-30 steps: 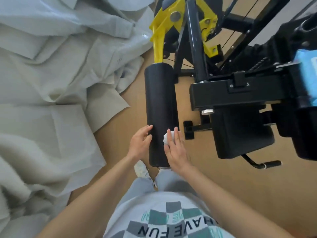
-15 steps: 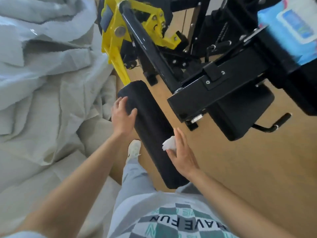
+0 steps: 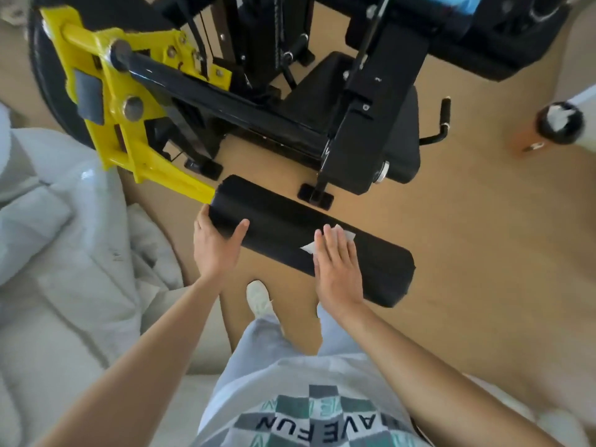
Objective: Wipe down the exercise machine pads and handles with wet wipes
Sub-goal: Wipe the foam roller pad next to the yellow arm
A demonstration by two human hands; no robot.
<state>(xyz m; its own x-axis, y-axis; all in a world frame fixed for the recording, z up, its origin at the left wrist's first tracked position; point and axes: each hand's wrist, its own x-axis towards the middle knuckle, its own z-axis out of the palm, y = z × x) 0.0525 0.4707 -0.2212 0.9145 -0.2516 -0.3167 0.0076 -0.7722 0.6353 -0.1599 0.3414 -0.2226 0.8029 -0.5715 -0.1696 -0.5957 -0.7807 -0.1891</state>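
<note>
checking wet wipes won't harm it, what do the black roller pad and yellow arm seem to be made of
Roller pad: likely foam under matte black vinyl or similar; dull sheen, rounded soft-looking ends. Yellow arm: painted steel, probably; glossy, hard edges, bolts through it.

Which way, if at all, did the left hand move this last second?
Yes: left hand slid along the roller pad, from free end to yellow arm.

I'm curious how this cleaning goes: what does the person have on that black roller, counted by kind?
Hands: 2, left hand gripping the roller end, right hand pressing flat.
Wipes: 1, a white wipe under the right hand.
Total: 3.
</note>
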